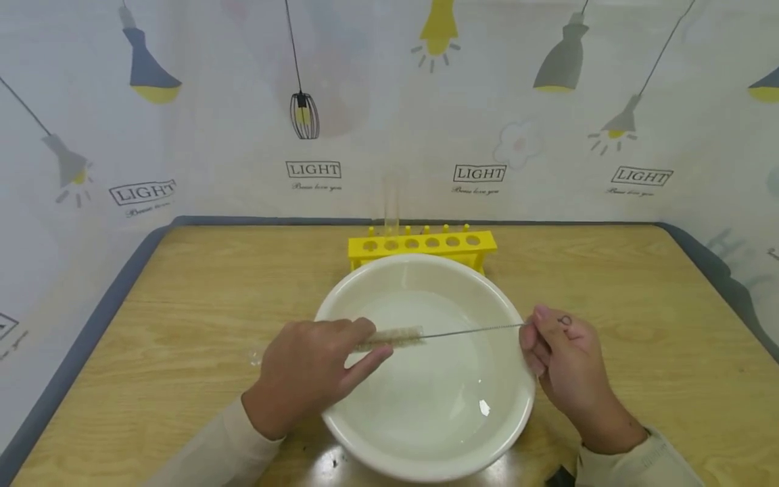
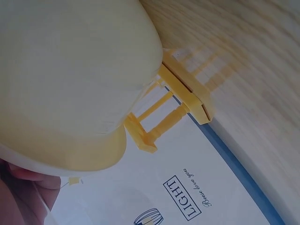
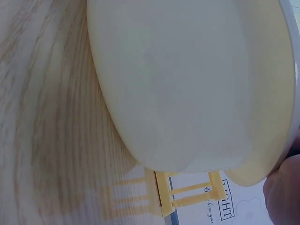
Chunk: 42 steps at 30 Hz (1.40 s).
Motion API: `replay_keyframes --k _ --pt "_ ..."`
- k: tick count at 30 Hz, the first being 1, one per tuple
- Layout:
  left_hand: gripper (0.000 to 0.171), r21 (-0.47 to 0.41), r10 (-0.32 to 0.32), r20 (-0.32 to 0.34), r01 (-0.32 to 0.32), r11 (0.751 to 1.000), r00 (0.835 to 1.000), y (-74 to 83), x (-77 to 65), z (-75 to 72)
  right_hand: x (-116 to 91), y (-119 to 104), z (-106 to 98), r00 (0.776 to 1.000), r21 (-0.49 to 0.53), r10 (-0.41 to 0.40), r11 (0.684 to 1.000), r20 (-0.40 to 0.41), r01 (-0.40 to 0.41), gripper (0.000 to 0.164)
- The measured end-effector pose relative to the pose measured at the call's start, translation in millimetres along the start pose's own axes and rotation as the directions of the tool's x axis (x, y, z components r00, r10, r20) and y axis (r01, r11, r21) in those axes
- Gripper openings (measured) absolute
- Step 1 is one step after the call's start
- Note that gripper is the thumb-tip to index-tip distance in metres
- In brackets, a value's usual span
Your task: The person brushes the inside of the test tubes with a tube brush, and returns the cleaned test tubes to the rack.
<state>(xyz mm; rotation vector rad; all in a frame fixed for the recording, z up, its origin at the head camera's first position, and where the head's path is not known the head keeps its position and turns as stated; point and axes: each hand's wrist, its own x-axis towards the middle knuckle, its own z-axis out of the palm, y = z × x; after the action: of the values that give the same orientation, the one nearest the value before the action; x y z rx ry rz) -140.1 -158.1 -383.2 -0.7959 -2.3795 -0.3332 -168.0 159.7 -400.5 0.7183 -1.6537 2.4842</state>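
Over the white basin [image 1: 420, 433], my left hand [image 1: 310, 362] grips a clear test tube [image 1: 254, 356], whose rounded end pokes out on the left of the hand. Pale bristles of a test tube brush [image 1: 398, 337] show between the thumb and the basin's middle, lying in line with the tube. Its thin twisted wire runs right to my right hand [image 1: 569, 352], which pinches it near the looped end at the basin's right rim. The left wrist view catches part of the left hand [image 2: 28, 197] under the rim; the right wrist view shows some right-hand fingers [image 3: 283, 187].
Behind the basin stands a yellow test tube rack [image 1: 422, 242], with one clear upright test tube [image 1: 391, 210] in it. A bright reflection shows inside the basin. The wooden table [image 1: 657, 325] ends at a lamp-patterned curtain [image 1: 389, 115]. A black object [image 1: 560, 477] lies near the right sleeve.
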Motion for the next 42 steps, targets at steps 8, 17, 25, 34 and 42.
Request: replay_keyframes --k 8,17,25,34,42 --pt "0.049 -0.003 0.006 -0.031 -0.006 1.000 0.999 1.0 0.8 -1.1 1 1 -3 1.000 0.030 -0.015 0.999 0.025 0.014 0.047" --pt "0.047 -0.006 0.007 -0.005 -0.007 1.000 1.000 0.4 0.5 -0.1 1 -5 -2 1.000 -0.029 0.024 0.999 0.006 -0.024 0.047" --pt "0.049 0.000 0.004 -0.013 -0.004 1.000 1.000 0.1 1.4 -1.2 3 -10 -2 0.998 -0.042 0.062 0.997 0.025 -0.061 0.045" --pt "0.046 -0.010 0.000 -0.006 0.000 1.000 1.000 -0.8 3.3 -2.5 5 -12 -1 0.996 -0.072 0.086 0.994 -0.009 -0.086 0.046" --pt "0.047 0.002 -0.002 -0.021 0.002 1.000 1.000 -0.2 1.5 -0.8 4 -10 -3 0.996 0.005 0.089 0.996 0.011 -0.089 0.045"
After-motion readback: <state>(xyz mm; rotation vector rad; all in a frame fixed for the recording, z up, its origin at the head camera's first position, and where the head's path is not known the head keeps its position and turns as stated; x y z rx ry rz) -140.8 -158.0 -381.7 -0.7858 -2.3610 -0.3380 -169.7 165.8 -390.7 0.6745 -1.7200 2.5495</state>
